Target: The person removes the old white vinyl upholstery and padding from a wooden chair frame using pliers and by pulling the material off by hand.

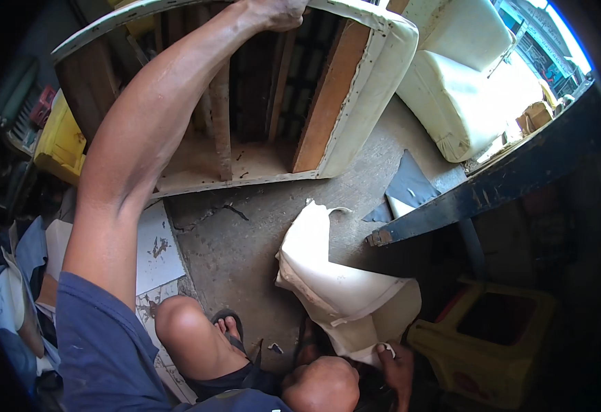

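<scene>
My left hand is closed on the upper edge of an upholstered furniture frame, with the arm stretched across it. The frame stands tilted, its open wooden underside facing me, and cream upholstery is fastened along its rim. At the lower right, my right hand pinches the edge of a loose cream upholstery cover. This cover hangs in folds between my knees and the dark bench beam, apart from the frame.
A dark blue beam juts in from the right. Cream upholstered seating stands behind. Dark material scraps lie on the concrete floor. Yellow plastic objects are at left and lower right; piled cloth lies left.
</scene>
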Demonstrator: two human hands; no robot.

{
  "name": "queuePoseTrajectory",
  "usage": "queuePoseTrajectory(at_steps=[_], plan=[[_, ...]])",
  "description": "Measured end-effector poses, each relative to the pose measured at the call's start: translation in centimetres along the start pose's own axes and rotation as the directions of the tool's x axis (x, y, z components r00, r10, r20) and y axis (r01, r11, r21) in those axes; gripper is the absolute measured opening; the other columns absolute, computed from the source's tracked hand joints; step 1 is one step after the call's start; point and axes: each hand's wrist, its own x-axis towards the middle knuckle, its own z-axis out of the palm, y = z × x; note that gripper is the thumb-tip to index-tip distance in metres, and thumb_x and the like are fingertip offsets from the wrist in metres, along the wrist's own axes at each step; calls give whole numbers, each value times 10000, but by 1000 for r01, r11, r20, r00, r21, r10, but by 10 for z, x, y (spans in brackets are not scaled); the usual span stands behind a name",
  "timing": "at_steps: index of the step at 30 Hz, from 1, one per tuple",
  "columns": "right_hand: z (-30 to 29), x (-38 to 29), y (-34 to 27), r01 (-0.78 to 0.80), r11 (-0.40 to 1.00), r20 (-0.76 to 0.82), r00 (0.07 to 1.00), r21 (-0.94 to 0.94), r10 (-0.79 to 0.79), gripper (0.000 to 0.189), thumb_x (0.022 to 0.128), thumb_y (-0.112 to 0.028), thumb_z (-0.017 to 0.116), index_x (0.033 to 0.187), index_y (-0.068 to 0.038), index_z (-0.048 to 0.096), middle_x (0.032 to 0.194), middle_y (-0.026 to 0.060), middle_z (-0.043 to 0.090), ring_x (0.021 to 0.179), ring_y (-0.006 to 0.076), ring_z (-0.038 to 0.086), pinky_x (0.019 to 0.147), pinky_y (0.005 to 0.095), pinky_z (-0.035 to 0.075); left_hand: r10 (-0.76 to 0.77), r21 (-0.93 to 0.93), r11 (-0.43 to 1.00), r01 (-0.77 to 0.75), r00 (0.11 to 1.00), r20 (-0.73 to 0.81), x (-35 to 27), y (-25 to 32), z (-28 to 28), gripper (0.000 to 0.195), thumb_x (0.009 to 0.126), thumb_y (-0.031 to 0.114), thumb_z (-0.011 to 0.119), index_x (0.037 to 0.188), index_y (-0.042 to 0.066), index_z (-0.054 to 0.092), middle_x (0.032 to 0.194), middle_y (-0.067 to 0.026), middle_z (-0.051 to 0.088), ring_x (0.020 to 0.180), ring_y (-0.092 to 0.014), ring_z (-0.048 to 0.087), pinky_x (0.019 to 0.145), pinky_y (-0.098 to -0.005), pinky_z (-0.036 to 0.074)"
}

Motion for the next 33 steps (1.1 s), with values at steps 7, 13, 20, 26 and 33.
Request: queuePoseTrajectory(at_steps=[7,13,20,26,33], plan=[[-3,67,-223,910,349,-242,295,-226,-924,133,790,-28,773,840,39,669,781,139,578,636,249,552,586,345,423,65,52,997,-54,968,-242,-135,-18,3,567,901,68,534,1430,268,574,1328,-181,627,1133,-392,654,906,-515,593],[-41,24,-355,858,298,-456,85,-418,-886,312,985,-293,707,1005,16,744,826,53,683,742,78,567,697,270,458,-86,-919,352,175,984,155,-223,-8,-114,995,928,801,455,1566,44,364,1529,-207,464,1435,-365,429,1212,-513,308],[-123,-5,-435,691,199,-548,-329,-695,-769,372,1028,-257,595,1367,-131,679,1303,92,705,1195,173,645,1051,334,473,9,-809,484,334,922,386,-245,-4,-168,1119,740,411,925,1592,88,275,1472,-195,496,1282,-306,550,1105,-394,437],[-254,9,-444,180,-152,61,-430,-972,-901,511,994,-19,553,1484,-165,562,1362,80,674,1215,197,645,1086,343,479,-8,-808,418,414,892,453,-237,-45,-133,310,856,218,840,1052,-2,740,968,-37,731,880,-89,647,779,-290,543],[-249,34,-400,180,-77,38,-211,-981,-977,418,1023,-178,616,1432,-94,598,1362,81,638,1226,201,611,1095,330,442,-269,-725,587,361,931,246,-279,-139,-264,196,964,150,719,1058,-21,709,877,57,655,803,-15,563,749,-207,487]])
